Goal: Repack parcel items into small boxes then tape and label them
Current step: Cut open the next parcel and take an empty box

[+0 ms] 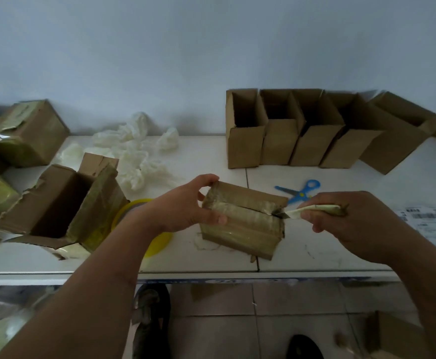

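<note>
Cardboard parcel [242,218], tape-wrapped, sits mid-table [211,151]. Left hand [186,203] grips its left end; right hand [351,224] pinches a small knife [315,209] at the top seam. Looks stiff, light, slick with tape; best held by the edges.

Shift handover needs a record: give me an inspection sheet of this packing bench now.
Surface: white table, scuffed near the front edge.
Job's things: taped parcel being slit; open parcel; row of empty small boxes; tape roll; label sheets.
Clutter: white wrapping; blue scissors.
Grippers: left hand holds the taped parcel; right hand grips a wrapped cutter.
Cables: nothing seen.
Surroundings: plain wall, tiled floor, more boxes far left.
</note>
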